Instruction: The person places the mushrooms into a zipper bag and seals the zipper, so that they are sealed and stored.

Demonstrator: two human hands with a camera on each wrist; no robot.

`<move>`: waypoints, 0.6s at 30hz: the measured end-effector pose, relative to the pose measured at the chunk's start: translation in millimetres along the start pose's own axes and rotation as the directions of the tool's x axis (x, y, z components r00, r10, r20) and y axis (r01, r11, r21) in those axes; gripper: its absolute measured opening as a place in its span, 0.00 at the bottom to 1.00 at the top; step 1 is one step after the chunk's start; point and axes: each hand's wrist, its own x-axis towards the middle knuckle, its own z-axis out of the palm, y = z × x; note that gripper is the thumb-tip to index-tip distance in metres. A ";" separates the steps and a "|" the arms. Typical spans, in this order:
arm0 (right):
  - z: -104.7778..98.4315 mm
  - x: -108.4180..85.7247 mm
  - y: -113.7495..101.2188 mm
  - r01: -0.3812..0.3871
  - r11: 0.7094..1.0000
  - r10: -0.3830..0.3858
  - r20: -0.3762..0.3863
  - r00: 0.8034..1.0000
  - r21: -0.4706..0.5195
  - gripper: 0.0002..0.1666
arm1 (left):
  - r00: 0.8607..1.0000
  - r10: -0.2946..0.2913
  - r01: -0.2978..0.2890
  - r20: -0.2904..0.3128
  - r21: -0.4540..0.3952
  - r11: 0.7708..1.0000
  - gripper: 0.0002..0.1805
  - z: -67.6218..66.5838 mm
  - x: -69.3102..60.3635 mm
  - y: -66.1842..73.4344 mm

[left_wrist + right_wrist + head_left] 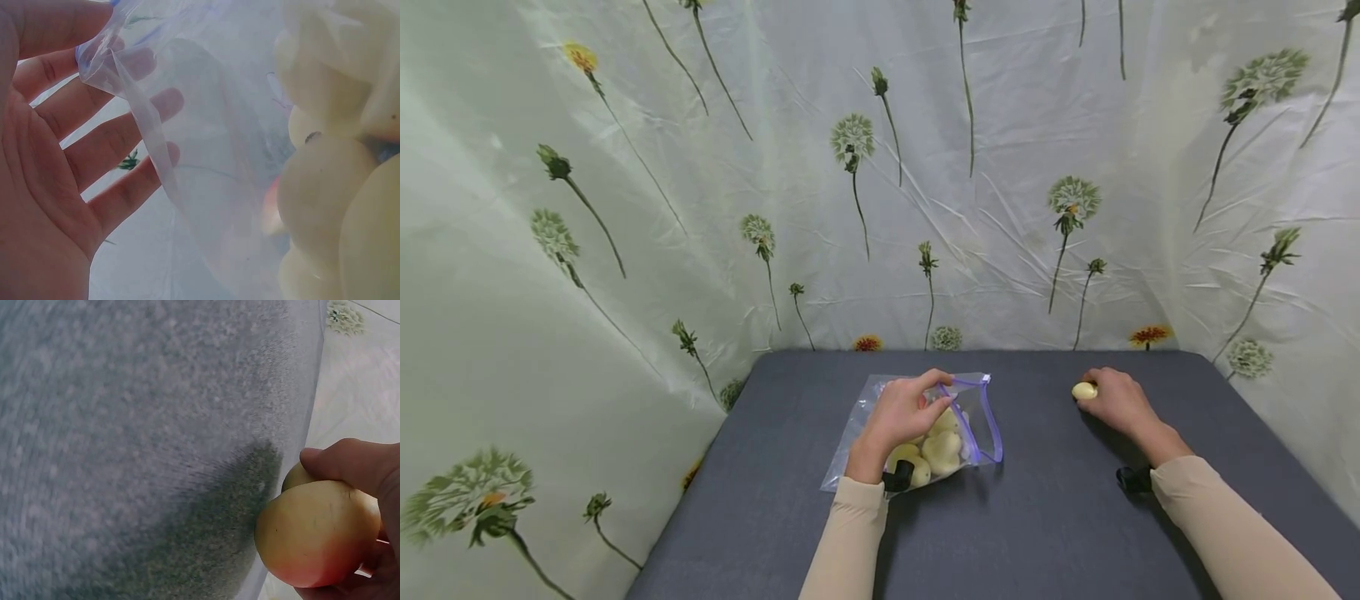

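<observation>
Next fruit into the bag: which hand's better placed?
Right, I'd say. The right hand already holds a fruit, while the left hand pinches the clear bag at its purple-edged open mouth, so it seems better kept there.

A: Any obstruction at the bag (pixel 853 442)?

B: The left hand (pixel 891 414) covers part of it in the head view. The pale fruits (pixel 942 452) overlap; their count cannot be established. A reddish patch (pixel 273 203) behind the plastic is too blurred to identify.

A: And on the right?

B: The right hand (pixel 1118 402) hides part of the yellow-red fruit (pixel 312 534). Whether the piece (pixel 296 479) under the thumb (pixel 350 457) is separate cannot be told.

A: Cut off?

B: Both sleeves (pixel 853 533), at the near edge.
</observation>
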 end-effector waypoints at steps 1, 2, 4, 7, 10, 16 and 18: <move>-0.4 -0.1 -1.0 0.000 1.000 0.000 -0.005 1.000 0.001 0.23 | 1.000 -0.002 0.002 0.003 0.002 1.000 0.13 -0.2 0.0 0.1; -0.5 0.0 -1.8 0.002 1.000 -0.002 -0.009 1.000 0.004 0.23 | 1.000 -0.004 0.004 0.006 0.005 1.000 0.13 -0.4 0.0 0.3; -1.0 -0.2 -3.7 0.003 1.000 -0.003 -0.013 1.000 0.010 0.23 | 1.000 -0.008 0.008 0.012 0.015 1.000 0.13 -0.6 0.2 0.4; -2.1 -1.3 -7.1 -0.001 1.000 0.001 -0.015 1.000 0.023 0.23 | 1.000 -0.013 0.013 0.020 0.021 1.000 0.13 -1.2 0.5 1.1; -3.1 -2.7 -11.1 -0.004 1.000 0.005 -0.015 1.000 0.028 0.23 | 1.000 -0.011 0.010 0.020 0.024 1.000 0.13 -1.2 0.8 1.3; -5.9 -4.9 -17.8 0.008 1.000 -0.007 -0.033 0.999 0.027 0.22 | 1.000 -0.010 0.010 0.018 0.027 1.000 0.13 -1.1 0.9 2.1; -7.5 -5.9 -20.1 0.017 0.999 -0.016 -0.042 0.999 0.027 0.21 | 1.000 -0.012 0.012 0.019 0.019 1.000 0.13 -1.3 0.9 2.5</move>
